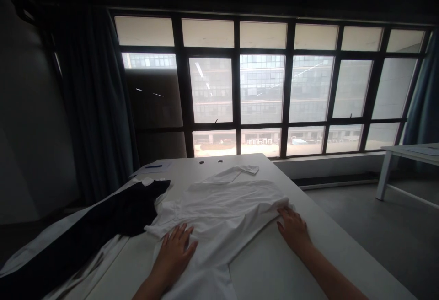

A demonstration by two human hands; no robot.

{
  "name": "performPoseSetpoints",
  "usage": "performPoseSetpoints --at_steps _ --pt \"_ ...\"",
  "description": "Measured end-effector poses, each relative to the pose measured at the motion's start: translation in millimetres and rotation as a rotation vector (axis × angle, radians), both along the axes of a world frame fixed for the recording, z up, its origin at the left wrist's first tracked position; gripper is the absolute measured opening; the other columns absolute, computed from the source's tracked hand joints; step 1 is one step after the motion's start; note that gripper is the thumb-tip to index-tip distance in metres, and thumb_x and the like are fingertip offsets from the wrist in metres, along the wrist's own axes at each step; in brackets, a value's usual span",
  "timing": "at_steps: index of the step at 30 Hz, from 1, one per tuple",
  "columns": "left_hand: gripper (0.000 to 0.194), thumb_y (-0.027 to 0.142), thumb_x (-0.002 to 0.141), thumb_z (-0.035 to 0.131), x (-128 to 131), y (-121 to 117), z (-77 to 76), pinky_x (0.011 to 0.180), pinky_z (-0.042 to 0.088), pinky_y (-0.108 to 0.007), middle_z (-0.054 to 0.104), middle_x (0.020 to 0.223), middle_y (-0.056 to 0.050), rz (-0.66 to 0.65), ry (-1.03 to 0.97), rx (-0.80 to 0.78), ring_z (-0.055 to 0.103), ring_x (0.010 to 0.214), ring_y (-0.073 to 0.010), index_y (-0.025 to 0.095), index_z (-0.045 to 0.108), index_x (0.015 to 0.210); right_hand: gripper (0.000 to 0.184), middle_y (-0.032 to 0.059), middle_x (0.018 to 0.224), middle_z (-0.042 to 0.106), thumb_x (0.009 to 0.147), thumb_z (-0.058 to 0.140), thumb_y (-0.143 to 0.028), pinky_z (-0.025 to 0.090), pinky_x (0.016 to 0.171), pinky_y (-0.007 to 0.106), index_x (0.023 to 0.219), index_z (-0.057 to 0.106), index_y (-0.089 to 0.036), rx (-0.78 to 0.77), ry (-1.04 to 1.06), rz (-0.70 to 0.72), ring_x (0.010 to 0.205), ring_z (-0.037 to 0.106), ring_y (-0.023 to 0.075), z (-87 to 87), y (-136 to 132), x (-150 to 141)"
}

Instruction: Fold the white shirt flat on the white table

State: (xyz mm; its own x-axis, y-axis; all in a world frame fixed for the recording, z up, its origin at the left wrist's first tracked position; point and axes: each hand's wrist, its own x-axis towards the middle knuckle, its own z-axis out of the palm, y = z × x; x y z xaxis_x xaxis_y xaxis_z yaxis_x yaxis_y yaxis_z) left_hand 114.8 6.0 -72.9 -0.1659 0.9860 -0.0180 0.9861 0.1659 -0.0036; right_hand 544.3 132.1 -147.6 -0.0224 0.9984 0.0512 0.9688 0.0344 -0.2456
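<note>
A white shirt lies spread out on a long white table. My left hand rests flat on the shirt's near left part, fingers stretched out and slightly apart. My right hand lies palm down at the shirt's right edge, fingertips touching the cloth. Neither hand holds anything. One sleeve of the shirt reaches toward the far end of the table.
A dark garment lies over white cloth on the table's left side. A paper with a blue pen sits at the far left corner. Another white table stands at right. Big windows and dark curtains are beyond.
</note>
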Motion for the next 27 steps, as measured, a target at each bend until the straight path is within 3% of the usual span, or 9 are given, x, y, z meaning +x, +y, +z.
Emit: performPoseSetpoints --at_steps 3,5,9,13,18,20,23,25,27 --pt "0.052 0.048 0.096 0.045 -2.4 0.1 6.8 0.119 0.028 -0.048 0.05 0.15 -0.008 -0.062 0.015 0.109 0.041 0.142 -0.0288 0.024 0.058 0.14 0.053 0.0101 0.148 0.041 0.093 0.047 -0.042 0.04 0.101 0.049 0.145 0.051 -0.032 0.001 0.037 -0.057 0.127 0.046 0.0331 -10.6 6.1 12.0" --pt "0.044 0.043 0.097 0.045 3.9 -3.2 18.4 0.115 0.035 -0.045 0.056 0.142 -0.008 -0.176 -0.026 0.154 0.049 0.133 -0.0276 0.026 0.061 0.134 0.055 0.0108 0.147 0.04 0.093 0.044 -0.042 0.041 0.102 0.047 0.146 0.048 -0.03 0.069 0.119 -0.063 0.128 0.047 0.032 -15.9 8.4 12.6" --pt "0.028 0.041 0.097 0.048 36.5 -20.5 49.6 0.106 0.043 -0.039 0.063 0.126 -0.005 -0.456 -0.184 0.068 0.056 0.117 -0.024 0.031 0.067 0.115 0.061 0.0161 0.144 0.039 0.09 0.042 -0.045 0.047 0.1 0.038 0.145 0.043 -0.018 0.228 0.584 -0.08 0.115 0.057 0.0266 -20.4 13.3 8.9" --pt "0.028 0.046 0.091 0.057 72.7 -37.1 68.6 0.105 0.044 -0.04 0.064 0.122 -0.006 -0.604 -0.269 -0.096 0.057 0.113 -0.0259 0.031 0.069 0.111 0.074 0.0196 0.129 0.054 0.078 0.054 -0.059 0.054 0.088 0.036 0.134 0.042 -0.013 0.184 1.012 -0.215 0.093 0.066 0.025 -17.3 19.8 15.4" --pt "0.061 0.054 0.085 0.068 83.8 -37.4 62.2 0.119 0.033 -0.048 0.045 0.154 0.0 -0.59 -0.317 -0.228 0.042 0.138 -0.0328 0.044 0.052 0.143 0.072 0.0143 0.095 0.067 0.072 0.052 -0.067 0.053 0.077 0.036 0.118 0.053 -0.01 0.125 1.043 -0.283 0.086 0.065 0.0268 -8.1 24.2 24.9" --pt "0.049 0.05 0.09 0.065 80.7 -34.0 54.5 0.118 0.034 -0.048 0.045 0.153 0.001 -0.595 -0.299 -0.201 0.043 0.137 -0.0315 0.045 0.056 0.138 0.071 0.0151 0.094 0.068 0.069 0.055 -0.069 0.052 0.076 0.035 0.109 0.059 -0.01 0.106 1.05 -0.268 0.088 0.064 0.0276 -2.6 24.0 24.8" --pt "0.022 0.033 0.098 0.055 75.6 -29.6 42.6 0.11 0.043 -0.045 0.056 0.142 -0.002 -0.645 -0.233 -0.093 0.053 0.126 -0.0275 0.035 0.069 0.115 0.066 0.0143 0.091 0.069 0.068 0.058 -0.071 0.051 0.073 0.033 0.095 0.064 -0.012 0.067 1.071 -0.25 0.089 0.064 0.0275 8.0 23.8 25.4" --pt "0.02 0.021 0.099 0.051 73.6 -28.0 37.2 0.104 0.047 -0.043 0.061 0.134 -0.003 -0.686 -0.193 -0.021 0.057 0.119 -0.0253 0.028 0.07 0.103 0.064 0.0126 0.091 0.069 0.069 0.057 -0.07 0.05 0.07 0.032 0.097 0.063 -0.012 0.045 1.1 -0.266 0.085 0.064 0.0255 17.0 25.4 28.6" --pt "0.021 0.015 0.098 0.049 73.3 -27.4 35.1 0.104 0.047 -0.04 0.063 0.129 -0.004 -0.708 -0.201 0.039 0.058 0.117 -0.0234 0.026 0.067 0.103 0.064 0.0106 0.092 0.067 0.071 0.057 -0.066 0.05 0.066 0.03 0.107 0.058 -0.013 0.028 1.144 -0.285 0.081 0.064 0.0229 29.1 28.4 34.2"
